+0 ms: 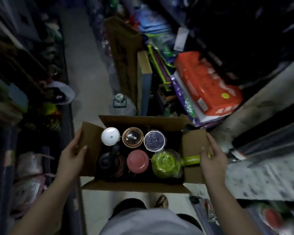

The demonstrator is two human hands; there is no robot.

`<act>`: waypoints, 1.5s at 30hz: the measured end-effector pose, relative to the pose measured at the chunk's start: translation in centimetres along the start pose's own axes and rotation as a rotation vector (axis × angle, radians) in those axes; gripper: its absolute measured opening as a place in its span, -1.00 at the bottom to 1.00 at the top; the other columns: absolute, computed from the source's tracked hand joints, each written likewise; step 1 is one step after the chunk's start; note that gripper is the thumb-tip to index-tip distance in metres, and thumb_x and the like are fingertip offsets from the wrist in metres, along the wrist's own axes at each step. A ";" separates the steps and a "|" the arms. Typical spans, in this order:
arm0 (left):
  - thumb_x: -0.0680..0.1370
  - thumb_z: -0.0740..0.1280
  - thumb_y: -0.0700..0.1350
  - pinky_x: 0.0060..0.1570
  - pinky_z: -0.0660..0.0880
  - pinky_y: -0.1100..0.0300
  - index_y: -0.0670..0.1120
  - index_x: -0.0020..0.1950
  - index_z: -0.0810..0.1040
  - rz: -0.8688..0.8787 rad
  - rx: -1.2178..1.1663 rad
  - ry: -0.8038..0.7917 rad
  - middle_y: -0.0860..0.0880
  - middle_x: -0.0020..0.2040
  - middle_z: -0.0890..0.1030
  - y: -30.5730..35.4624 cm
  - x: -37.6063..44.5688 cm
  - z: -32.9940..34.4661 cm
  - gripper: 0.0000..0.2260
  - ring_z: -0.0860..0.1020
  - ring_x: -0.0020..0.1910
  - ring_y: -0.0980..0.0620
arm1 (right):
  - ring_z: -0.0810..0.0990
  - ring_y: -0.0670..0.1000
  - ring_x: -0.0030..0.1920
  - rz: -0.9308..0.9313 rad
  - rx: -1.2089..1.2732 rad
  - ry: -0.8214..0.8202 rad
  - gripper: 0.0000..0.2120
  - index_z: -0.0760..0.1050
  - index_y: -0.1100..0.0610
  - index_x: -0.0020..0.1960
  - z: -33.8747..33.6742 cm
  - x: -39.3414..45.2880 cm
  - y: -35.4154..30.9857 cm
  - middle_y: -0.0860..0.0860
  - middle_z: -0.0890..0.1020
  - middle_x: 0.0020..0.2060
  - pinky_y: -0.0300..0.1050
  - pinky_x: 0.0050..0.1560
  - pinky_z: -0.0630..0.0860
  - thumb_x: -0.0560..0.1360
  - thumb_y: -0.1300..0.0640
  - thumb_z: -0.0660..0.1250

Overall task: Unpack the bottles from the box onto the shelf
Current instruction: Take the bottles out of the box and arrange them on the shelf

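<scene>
An open cardboard box stands on the floor in front of me with several bottles upright inside. Back row: a white-lidded bottle, a brown-rimmed one and a clear purple-speckled lid. Front row: a black bottle, a pink lid and a green bottle wrapped in plastic. My left hand grips the box's left flap. My right hand rests on the right flap, fingers around the green bottle's strap.
A narrow aisle runs ahead between packed shelves. A big clear water jug and leaning cartons stand just behind the box. Orange and purple packages pile at the right. A grey shelf board lies to the right; bagged goods sit low left.
</scene>
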State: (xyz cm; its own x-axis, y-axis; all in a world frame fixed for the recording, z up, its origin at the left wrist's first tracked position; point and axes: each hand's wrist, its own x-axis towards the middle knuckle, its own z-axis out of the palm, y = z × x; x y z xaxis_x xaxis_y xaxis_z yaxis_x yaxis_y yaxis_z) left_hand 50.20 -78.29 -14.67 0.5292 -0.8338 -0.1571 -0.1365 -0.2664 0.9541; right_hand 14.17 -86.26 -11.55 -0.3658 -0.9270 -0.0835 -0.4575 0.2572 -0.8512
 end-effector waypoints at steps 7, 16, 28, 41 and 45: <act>0.59 0.24 -0.28 0.29 0.40 -0.04 0.24 0.39 0.36 0.020 0.034 -0.303 -0.02 0.27 0.52 2.9 3.4 1.9 -0.50 0.51 0.24 -0.04 | 0.53 0.12 -0.39 0.169 0.002 0.289 -0.55 0.44 -0.06 0.36 -3.9 -7.9 1.3 0.07 0.65 -0.24 -0.23 -0.47 0.35 0.52 0.28 0.23; 0.58 0.22 -0.32 0.38 0.25 0.16 0.05 0.48 0.28 0.248 0.222 -0.863 0.12 0.40 0.37 5.6 1.4 8.1 -0.49 0.35 0.36 0.16 | 0.61 0.05 -0.07 0.519 0.072 0.695 -0.52 0.43 -0.01 0.36 -7.2 -22.6 4.7 0.09 0.61 0.05 -0.26 -0.23 0.42 0.52 0.35 0.20; 0.58 0.24 -0.29 0.36 0.36 -0.10 0.29 0.39 0.33 0.287 0.353 -1.407 0.09 0.34 0.48 7.4 -13.8 20.9 -0.45 0.47 0.30 0.06 | 0.49 0.09 -0.45 0.908 0.182 1.212 -0.45 0.40 -0.30 0.28 -12.9 -40.1 9.3 -0.01 0.62 -0.33 -0.07 -0.40 0.43 0.51 0.30 0.19; 0.59 0.24 -0.25 0.30 0.41 -0.12 0.37 0.38 0.30 0.435 0.437 -1.851 0.09 0.32 0.52 5.1 -40.3 30.9 -0.44 0.53 0.23 0.05 | 0.48 0.00 -0.42 1.038 0.249 1.637 -0.55 0.41 -0.13 0.36 -22.4 -56.4 15.1 0.07 0.64 -0.15 -0.38 -0.60 0.31 0.55 0.25 0.23; 0.58 0.26 -0.21 0.31 0.40 -0.13 0.50 0.26 0.31 0.558 0.477 -2.020 0.05 0.40 0.44 5.2 -49.8 33.0 -0.42 0.47 0.32 0.00 | 0.51 -0.29 -0.43 1.096 0.289 1.813 -0.56 0.44 -0.05 0.36 -24.4 -61.0 15.6 0.04 0.59 -0.04 -0.51 -0.50 0.35 0.54 0.28 0.24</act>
State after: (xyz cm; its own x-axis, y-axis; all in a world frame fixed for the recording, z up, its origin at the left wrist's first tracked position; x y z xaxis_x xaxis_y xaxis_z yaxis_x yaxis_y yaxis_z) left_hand -4.48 -54.07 -10.26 -0.9684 -0.0035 -0.2493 -0.2369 0.3247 0.9157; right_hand 9.50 -19.06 -7.12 -0.5857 0.7945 -0.1604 0.4676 0.1696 -0.8675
